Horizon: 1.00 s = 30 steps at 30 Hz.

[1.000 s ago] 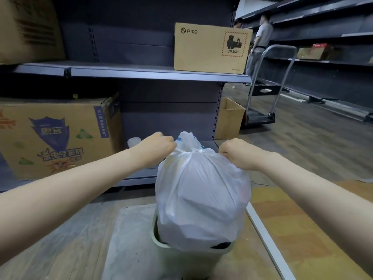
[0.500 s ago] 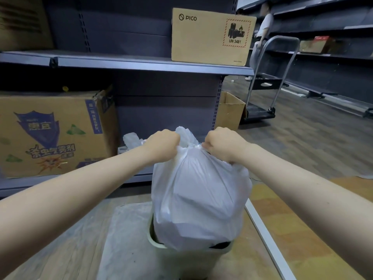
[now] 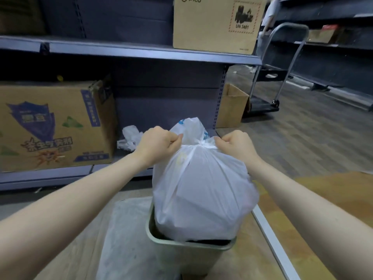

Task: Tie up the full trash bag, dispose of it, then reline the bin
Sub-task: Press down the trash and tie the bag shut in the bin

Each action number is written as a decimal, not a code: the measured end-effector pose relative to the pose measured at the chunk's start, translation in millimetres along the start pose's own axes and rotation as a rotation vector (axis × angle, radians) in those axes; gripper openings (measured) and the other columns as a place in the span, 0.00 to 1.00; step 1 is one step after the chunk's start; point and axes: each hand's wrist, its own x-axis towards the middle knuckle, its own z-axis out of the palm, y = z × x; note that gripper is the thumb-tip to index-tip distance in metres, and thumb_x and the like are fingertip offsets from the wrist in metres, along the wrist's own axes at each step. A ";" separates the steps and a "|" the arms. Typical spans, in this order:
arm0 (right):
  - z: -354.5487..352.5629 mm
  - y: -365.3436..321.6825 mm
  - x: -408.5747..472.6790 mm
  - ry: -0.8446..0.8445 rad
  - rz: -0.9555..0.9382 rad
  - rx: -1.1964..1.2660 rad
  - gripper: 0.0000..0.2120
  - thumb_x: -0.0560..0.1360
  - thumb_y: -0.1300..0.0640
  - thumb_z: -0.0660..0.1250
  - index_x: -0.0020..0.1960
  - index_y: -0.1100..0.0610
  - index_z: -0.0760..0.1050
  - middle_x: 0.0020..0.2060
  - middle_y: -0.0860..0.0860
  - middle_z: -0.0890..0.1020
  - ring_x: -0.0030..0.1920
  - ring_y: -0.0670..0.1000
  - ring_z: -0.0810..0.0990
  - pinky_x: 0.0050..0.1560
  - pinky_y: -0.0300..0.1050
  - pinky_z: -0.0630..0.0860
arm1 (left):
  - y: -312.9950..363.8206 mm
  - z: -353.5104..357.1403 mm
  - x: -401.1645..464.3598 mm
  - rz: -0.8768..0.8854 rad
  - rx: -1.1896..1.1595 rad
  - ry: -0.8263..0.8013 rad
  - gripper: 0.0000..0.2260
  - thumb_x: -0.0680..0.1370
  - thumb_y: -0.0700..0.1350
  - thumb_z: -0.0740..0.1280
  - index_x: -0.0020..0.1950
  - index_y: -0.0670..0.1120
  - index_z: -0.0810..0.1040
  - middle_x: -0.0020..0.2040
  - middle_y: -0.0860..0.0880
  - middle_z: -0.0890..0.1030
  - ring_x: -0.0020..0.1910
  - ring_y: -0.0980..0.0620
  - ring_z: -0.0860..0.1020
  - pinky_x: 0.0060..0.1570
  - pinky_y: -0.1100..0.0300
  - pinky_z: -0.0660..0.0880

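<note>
A full white trash bag [image 3: 203, 190] bulges out of a pale green bin [image 3: 187, 253] on the floor in front of me. Its neck is gathered into a knot at the top, with a loose tuft standing above. My left hand [image 3: 157, 146] grips the bag's neck on the left of the knot, fingers curled. My right hand [image 3: 234, 146] pinches the bag's end on the right of the knot. A crumpled white plastic bag [image 3: 129, 138] lies on the low shelf just beyond my left hand.
Grey shelving [image 3: 129, 51] stands straight ahead, with a printed carton [image 3: 54, 126] on the lower left and a PICO box [image 3: 216, 23] above. A small open carton [image 3: 232, 106] and a platform trolley [image 3: 272, 98] are at the right. A person stands far back.
My hands came close together at the bag's top, then drew slightly apart, tightening the knot. The camera has tilted down and moved nearer.
</note>
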 end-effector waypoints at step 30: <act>-6.1 -30.3 -40.7 -0.018 0.052 0.747 0.08 0.74 0.56 0.69 0.42 0.59 0.84 0.23 0.45 0.73 0.24 0.43 0.63 0.26 0.33 0.63 | 47.8 -13.4 -3.7 -0.315 -1.103 -0.092 0.18 0.81 0.48 0.61 0.38 0.38 0.79 0.34 0.48 0.79 0.35 0.50 0.76 0.43 0.62 0.75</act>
